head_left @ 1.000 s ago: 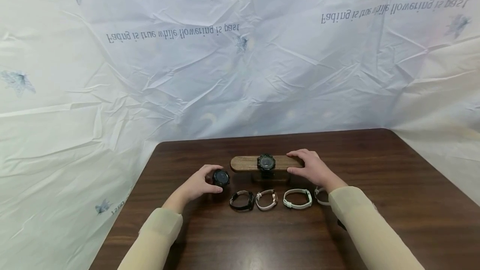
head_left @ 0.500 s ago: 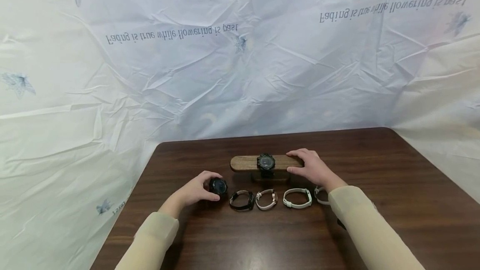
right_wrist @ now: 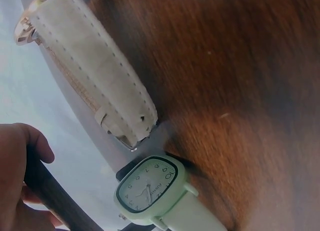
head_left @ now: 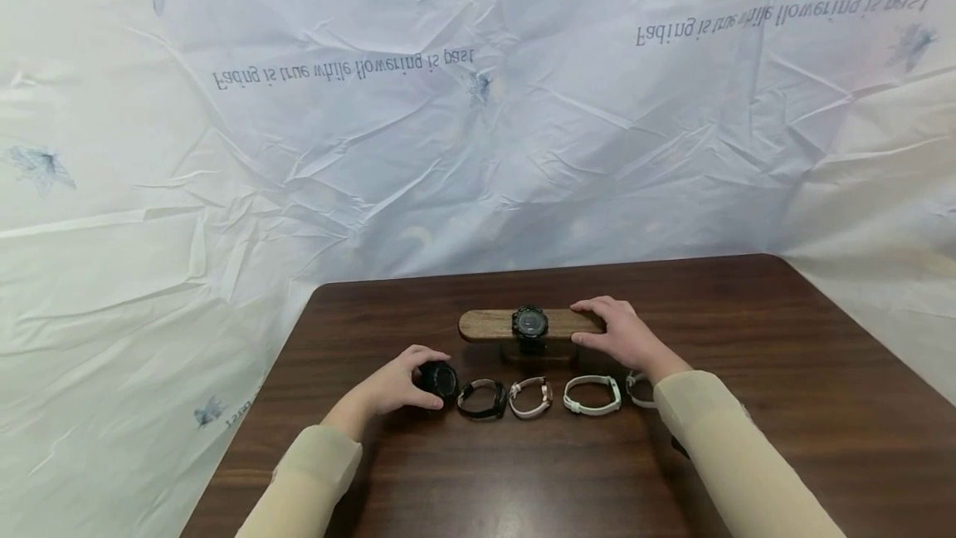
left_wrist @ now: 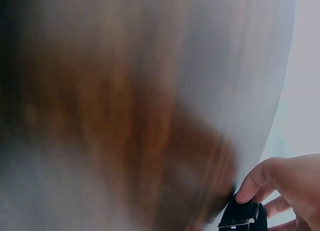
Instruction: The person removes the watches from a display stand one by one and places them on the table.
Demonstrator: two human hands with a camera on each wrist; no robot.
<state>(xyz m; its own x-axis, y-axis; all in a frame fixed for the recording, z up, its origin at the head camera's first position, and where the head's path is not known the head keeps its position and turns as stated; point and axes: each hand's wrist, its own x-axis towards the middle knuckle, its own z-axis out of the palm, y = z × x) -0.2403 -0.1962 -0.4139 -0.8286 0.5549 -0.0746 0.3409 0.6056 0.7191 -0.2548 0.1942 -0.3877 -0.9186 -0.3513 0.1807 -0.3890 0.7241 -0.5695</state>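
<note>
Lying in a row on the dark wooden bench (head_left: 747, 438) are four looped strap watches, beside a fifth, the chunky round black watch (head_left: 438, 379), at the row's left end. The left hand (head_left: 392, 387) curls round it, arm stretched forward. The right hand (head_left: 623, 337) grips the oblong wooden stand (head_left: 489, 325) bearing a sixth black watch (head_left: 529, 324).

head cam looks forward and down over the table (head_left: 523, 471) from well back. both wrist cams sit super close to the tabletop; the right one shares the mint watch (right_wrist: 150, 188) (head_left: 592, 395) with the head view.
</note>
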